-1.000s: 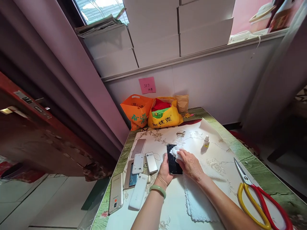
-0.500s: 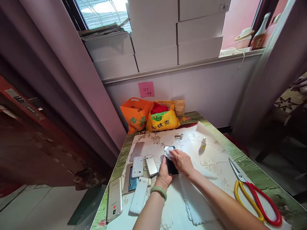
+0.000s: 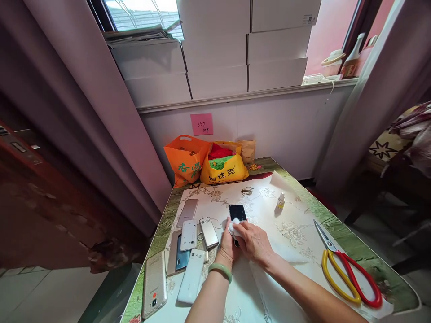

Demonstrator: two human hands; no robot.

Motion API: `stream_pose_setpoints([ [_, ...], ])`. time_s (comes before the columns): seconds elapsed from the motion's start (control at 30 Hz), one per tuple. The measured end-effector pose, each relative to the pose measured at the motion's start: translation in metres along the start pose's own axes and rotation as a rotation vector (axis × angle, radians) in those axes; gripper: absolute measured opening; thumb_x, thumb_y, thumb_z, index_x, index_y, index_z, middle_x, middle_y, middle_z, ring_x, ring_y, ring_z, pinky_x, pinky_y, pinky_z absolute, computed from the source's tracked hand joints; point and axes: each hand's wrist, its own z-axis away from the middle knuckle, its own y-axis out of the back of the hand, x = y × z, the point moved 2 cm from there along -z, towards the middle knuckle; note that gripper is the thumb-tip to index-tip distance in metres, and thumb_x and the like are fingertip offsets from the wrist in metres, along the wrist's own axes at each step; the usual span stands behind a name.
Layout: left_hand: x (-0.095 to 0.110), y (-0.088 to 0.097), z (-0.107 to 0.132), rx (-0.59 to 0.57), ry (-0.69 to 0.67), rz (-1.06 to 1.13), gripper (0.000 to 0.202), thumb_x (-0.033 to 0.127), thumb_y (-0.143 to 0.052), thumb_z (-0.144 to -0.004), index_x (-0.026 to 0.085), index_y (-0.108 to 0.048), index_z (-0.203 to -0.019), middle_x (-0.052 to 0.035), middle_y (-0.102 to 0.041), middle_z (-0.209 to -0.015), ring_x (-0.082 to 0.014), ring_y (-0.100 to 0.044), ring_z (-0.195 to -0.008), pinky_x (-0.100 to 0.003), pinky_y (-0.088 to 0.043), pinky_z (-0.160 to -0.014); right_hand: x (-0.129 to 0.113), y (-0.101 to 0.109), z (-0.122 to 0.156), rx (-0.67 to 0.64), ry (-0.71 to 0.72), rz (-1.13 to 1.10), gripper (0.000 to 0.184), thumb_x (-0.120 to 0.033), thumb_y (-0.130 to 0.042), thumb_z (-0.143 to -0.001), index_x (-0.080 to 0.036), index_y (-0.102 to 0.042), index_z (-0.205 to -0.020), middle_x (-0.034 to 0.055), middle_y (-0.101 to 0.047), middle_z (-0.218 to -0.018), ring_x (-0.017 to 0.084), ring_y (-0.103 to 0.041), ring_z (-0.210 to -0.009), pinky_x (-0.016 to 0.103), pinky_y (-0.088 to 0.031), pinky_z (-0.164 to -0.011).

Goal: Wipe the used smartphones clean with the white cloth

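Daylit window (image 3: pixel 141 13) above stacked white boxes (image 3: pixel 218 49), purple curtains (image 3: pixel 94 112) beside, tiled floor (image 3: pixel 43 291).

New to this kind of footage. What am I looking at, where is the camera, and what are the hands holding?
No machine here: these are a person's two bare hands, filmed by one head-worn camera looking forward and down. The left hand grips a black phone on the table. The right hand presses a white wad onto its screen. Left of them lie more phones; to the right, scissors and a small bottle; at the far end, two bags.
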Motion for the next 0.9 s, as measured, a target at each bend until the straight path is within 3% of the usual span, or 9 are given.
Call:
stream_pose_setpoints([
  [0.1, 0.001, 0.0, 0.0, 0.043, -0.035, 0.016, 0.037, 0.048, -0.063, -0.09, 0.016, -0.072, -0.105, -0.0121, -0.076, -0.103, -0.029, -0.068, -0.11, -0.043, -0.053, -0.101, 0.002, 0.001, -0.027, 0.053, -0.117, -0.051, 0.032, -0.029, -0.047, -0.101, -0.031, -0.063, -0.128, 0.005, -0.068, -0.118, 0.021, -0.064, -0.1, 0.029, -0.044, -0.081],
  [0.23, 0.003, -0.005, 0.003, 0.027, -0.077, 0.012, 0.035, 0.044, -0.062, -0.091, 0.015, -0.072, -0.109, -0.0115, -0.076, -0.101, -0.0276, -0.07, -0.106, -0.041, -0.054, -0.098, 0.027, 0.005, -0.052, 0.106, -0.278, -0.096, 0.033, -0.03, -0.05, -0.099, -0.029, -0.064, -0.128, 0.006, -0.069, -0.12, 0.022, -0.066, -0.101, 0.029, -0.046, -0.079],
  [0.37, 0.005, -0.011, 0.01, -0.094, -0.011, 0.023, 0.044, 0.05, -0.064, -0.091, 0.012, -0.07, -0.112, -0.0128, -0.075, -0.095, -0.0244, -0.071, -0.087, -0.039, -0.058, -0.081, 0.061, 0.01, -0.036, 0.143, -0.421, -0.143, 0.038, -0.038, -0.048, -0.098, -0.027, -0.066, -0.129, 0.0055, -0.073, -0.114, 0.023, -0.069, -0.098, 0.03, -0.049, -0.078],
  [0.5, 0.008, -0.013, 0.013, -0.203, -0.026, 0.031, 0.047, 0.049, -0.08, -0.08, 0.011, -0.069, -0.106, -0.007, -0.069, -0.085, -0.012, -0.062, -0.065, -0.024, -0.053, -0.059, 0.081, 0.017, -0.008, 0.243, -0.519, -0.339, 0.043, -0.048, -0.047, -0.094, -0.028, -0.069, -0.126, 0.0023, -0.076, -0.105, 0.022, -0.07, -0.09, 0.03, -0.05, -0.077],
  [0.57, 0.008, -0.012, 0.012, -0.199, -0.06, 0.004, 0.048, 0.046, -0.085, -0.074, 0.011, -0.068, -0.104, -0.0035, -0.066, -0.079, -0.0092, -0.058, -0.061, -0.019, -0.049, -0.054, 0.083, 0.021, 0.002, 0.299, -0.534, -0.431, 0.044, -0.05, -0.05, -0.09, -0.028, -0.071, -0.122, 0.0018, -0.077, -0.102, 0.022, -0.07, -0.089, 0.03, -0.05, -0.078],
  [0.67, 0.007, -0.013, 0.012, -0.083, -0.117, -0.08, 0.044, 0.038, -0.087, -0.074, 0.014, -0.068, -0.105, -0.003, -0.068, -0.078, -0.0124, -0.064, -0.066, -0.021, -0.053, -0.06, 0.08, 0.023, 0.007, 0.329, -0.531, -0.482, 0.046, -0.052, -0.05, -0.088, -0.028, -0.072, -0.12, 0.0022, -0.077, -0.1, 0.023, -0.069, -0.088, 0.032, -0.05, -0.079],
  [0.77, 0.007, -0.017, 0.015, -0.014, -0.123, -0.121, 0.05, 0.029, -0.085, -0.074, 0.018, -0.065, -0.118, -0.0067, -0.075, -0.094, -0.0192, -0.072, -0.081, -0.028, -0.058, -0.072, 0.078, 0.022, 0.009, 0.344, -0.532, -0.544, 0.047, -0.054, -0.051, -0.087, -0.027, -0.073, -0.118, 0.0026, -0.077, -0.099, 0.024, -0.069, -0.087, 0.034, -0.05, -0.08],
  [0.9, 0.01, -0.019, 0.021, 0.058, -0.157, -0.092, 0.049, 0.034, -0.08, -0.08, 0.018, -0.066, -0.124, -0.0094, -0.076, -0.112, -0.0193, -0.073, -0.088, -0.029, -0.059, -0.081, 0.08, 0.022, 0.011, 0.381, -0.579, -0.594, 0.051, -0.057, -0.053, -0.085, -0.024, -0.07, -0.121, 0.0037, -0.076, -0.096, 0.024, -0.068, -0.082, 0.035, -0.05, -0.08],
])
